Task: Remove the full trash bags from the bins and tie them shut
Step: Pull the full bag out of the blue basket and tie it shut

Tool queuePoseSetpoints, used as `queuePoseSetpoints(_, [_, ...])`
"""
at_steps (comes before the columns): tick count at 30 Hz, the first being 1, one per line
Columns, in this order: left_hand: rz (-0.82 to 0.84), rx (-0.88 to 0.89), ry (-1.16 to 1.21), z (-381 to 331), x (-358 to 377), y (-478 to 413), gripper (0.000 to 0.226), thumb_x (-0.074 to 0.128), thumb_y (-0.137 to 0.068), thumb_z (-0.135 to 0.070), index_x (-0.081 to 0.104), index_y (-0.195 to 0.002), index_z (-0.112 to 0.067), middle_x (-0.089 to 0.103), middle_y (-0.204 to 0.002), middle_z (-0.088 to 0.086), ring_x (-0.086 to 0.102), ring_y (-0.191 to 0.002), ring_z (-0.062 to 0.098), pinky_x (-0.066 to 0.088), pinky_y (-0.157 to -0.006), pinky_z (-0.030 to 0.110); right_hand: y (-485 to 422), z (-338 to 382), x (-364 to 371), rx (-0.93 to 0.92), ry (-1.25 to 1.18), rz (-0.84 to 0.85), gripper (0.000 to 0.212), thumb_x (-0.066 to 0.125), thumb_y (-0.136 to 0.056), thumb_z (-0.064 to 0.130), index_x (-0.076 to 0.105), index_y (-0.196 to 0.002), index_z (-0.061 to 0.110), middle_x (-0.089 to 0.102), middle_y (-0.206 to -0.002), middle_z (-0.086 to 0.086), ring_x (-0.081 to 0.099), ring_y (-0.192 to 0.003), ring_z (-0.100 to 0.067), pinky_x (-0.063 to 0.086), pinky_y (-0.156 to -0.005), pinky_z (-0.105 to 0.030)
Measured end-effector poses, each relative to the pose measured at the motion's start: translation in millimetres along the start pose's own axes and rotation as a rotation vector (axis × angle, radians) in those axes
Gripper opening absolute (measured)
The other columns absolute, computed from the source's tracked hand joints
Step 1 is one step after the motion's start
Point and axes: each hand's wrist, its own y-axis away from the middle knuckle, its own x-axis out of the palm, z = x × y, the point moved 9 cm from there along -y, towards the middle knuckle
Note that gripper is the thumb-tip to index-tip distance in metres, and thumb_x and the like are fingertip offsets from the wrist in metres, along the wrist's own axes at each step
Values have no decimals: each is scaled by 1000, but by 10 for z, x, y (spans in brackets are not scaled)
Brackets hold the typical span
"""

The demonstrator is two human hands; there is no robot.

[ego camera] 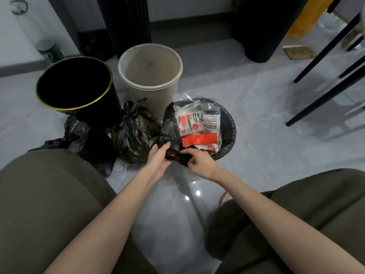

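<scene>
A black trash bag (169,129) still sits in a small bin (230,135) at centre right, filled with red, white and clear plastic wrappers (198,125). My left hand (159,158) and my right hand (199,162) both grip the bag's loose near edge, pulled off the rim toward me. A tied black bag (135,133) stands on the floor left of that bin. Another black bag (79,135) lies by my left knee, its top not clearly seen. Behind them stand a black bin with a gold rim (74,84) and a beige bin (150,66), both without liners.
Black chair legs (325,62) cross the floor at the right. A tall dark bin (260,28) stands at the back, a yellow bag (310,14) beside it. A green-labelled container (50,50) sits by the left wall. My knees frame the glossy grey tiled floor (256,95).
</scene>
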Motion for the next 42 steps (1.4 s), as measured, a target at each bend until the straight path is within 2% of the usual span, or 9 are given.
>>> queuePoseSetpoints(5, [37,71,-171,-223,137,250,12,49,-94,-2,46,-94,-14,59,-97,10,61,-83,19,57,-60,34,100,-65,121,13,182,49,65,73,-74,26,45,-133,24,56,-127,-1,50,-113,-25,43,-96,-38])
queuePoseSetpoints(8, [56,56,-195,-320,181,368,15,48,-94,-1,45,-87,-15,60,-94,9,61,-80,19,55,-64,36,202,-44,15,28,409,-118,53,63,-79,47,49,-127,29,56,-126,4,46,-120,-23,32,-101,-43])
queuePoseSetpoints(16, [-23,146,-264,-632,9,547,24,42,-91,5,46,-103,-16,60,-87,5,62,-73,15,59,-57,33,423,72,-342,-76,609,-437,36,60,-66,9,53,-101,16,65,-93,-1,61,-87,-29,38,-77,-37])
queuePoseSetpoints(21, [-107,158,-250,-810,-201,564,23,39,-94,3,46,-106,-16,50,-70,5,35,-28,2,45,-38,16,526,-446,-578,195,591,-472,33,51,-75,3,53,-106,15,63,-103,-5,52,-99,-32,36,-77,-38])
queuePoseSetpoints(27, [-101,170,-442,-889,-260,530,40,43,-91,-2,46,-128,-18,50,-68,1,33,-30,3,46,-41,16,707,-590,-1036,302,27,-742,25,40,-86,-3,62,-85,9,59,-100,-11,55,-90,-32,35,-71,-30])
queuePoseSetpoints(32, [-46,168,-645,-881,-133,555,40,50,-88,-7,48,-124,-24,51,-66,-1,39,-46,8,49,-48,22,642,-925,-875,592,-467,-740,32,51,-90,16,45,-119,5,43,-129,-16,48,-112,-35,42,-96,-44])
queuePoseSetpoints(35, [-69,179,-710,-917,-95,549,25,59,-87,-24,52,-111,-23,56,-80,-4,49,-64,8,50,-60,25,621,-1167,-429,858,-980,-541,58,61,-86,33,33,-131,9,45,-128,-11,54,-100,-31,53,-75,-41])
queuePoseSetpoints(39, [-85,130,-674,-935,-153,454,32,60,-86,-44,55,-109,-23,60,-98,-4,55,-88,14,50,-73,29,564,-1212,-278,867,-1149,-436,7,51,-94,18,51,-93,10,53,-83,-7,53,-67,-18,48,-55,-29])
queuePoseSetpoints(42, [-85,132,-572,-942,-183,397,9,56,-92,-31,55,-94,-22,61,-100,0,58,-84,13,50,-74,28,517,-1331,-333,854,-1190,-578,21,47,-94,1,45,-74,9,51,-79,-11,49,-61,-19,50,-42,-27])
